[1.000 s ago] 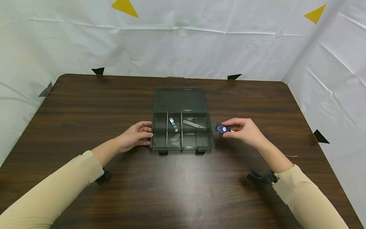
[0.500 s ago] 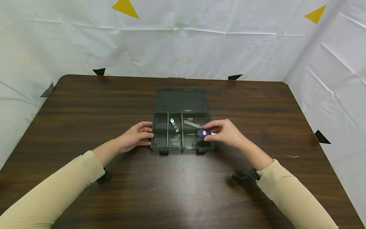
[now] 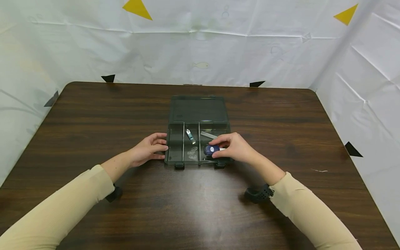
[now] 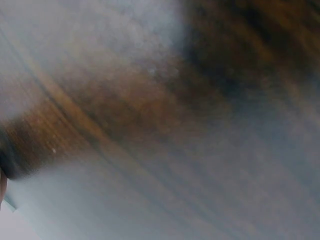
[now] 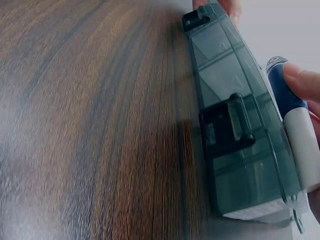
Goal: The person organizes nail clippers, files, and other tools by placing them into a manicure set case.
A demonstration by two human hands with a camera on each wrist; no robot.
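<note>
Your right hand (image 3: 232,147) pinches a blue and white tube (image 3: 211,149) over the box's (image 3: 199,143) near right compartment; its round white label can't be read. Your left hand (image 3: 147,149) rests relaxed against the box's left wall.

long cream ribbed sleeves (image 3: 62,205) on both arms; black strap (image 3: 257,194) at each wrist.

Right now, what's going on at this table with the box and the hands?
A person sits at a dark wooden table with an open grey compartment box in front of them. Their right hand pinches a small blue and white object over the box's front compartments. The left hand rests against the box's left side. Nail clippers, a clear piece and a grey strip lie inside.
</note>
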